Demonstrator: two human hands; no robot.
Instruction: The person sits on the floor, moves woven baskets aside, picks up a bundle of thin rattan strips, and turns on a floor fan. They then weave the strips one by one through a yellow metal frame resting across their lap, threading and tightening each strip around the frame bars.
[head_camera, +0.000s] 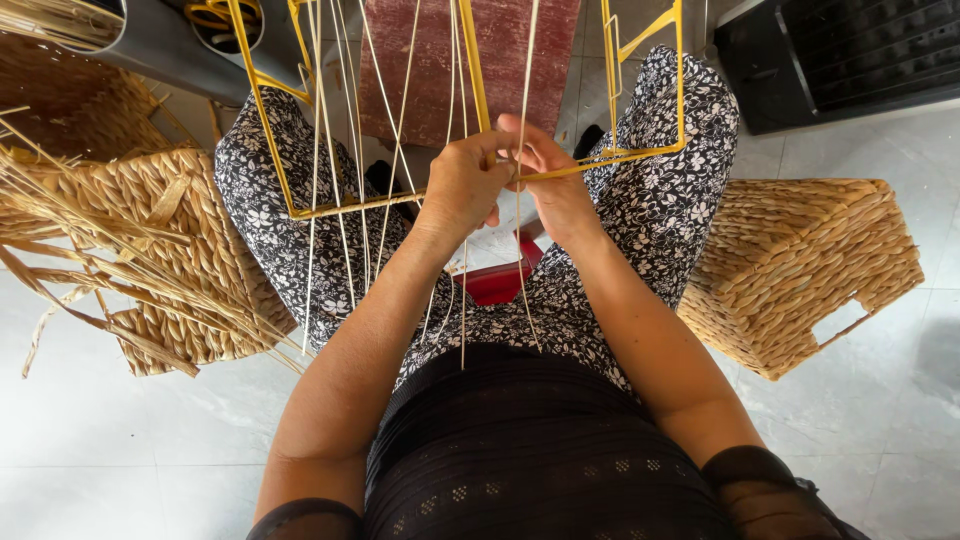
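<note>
Working posture: a seated person leaned over a yellow wire frame that rested across the lap, both forearms reaching away from the body.
Left hand: the left hand sat on the near rail of the frame, its grip clenched around the rail and the pale straw strands there.
Right hand: the right hand lay just beside the left, touching it, its grip pinching a thin strand against the yellow rail; the fingertips were partly hidden behind the left hand.
Frame: the yellow rail ran from left to right across both knees, with uprights rising toward the far edge of the view.
Strands: thin pale strands hung over the rail, their loose ends trailing down toward the person's lap and their upper ends running out of sight at the far side.
Clothing: patterned black-and-white trousers covered the knees, and a dark top filled the near middle.
Left side: a woven basket lay on the tiled floor, with loose dried straw spread over it.
Right side: another woven basket stood tipped on the floor, near the right knee.
Between the knees: a small red object showed below the hands, too hidden to identify.
</note>
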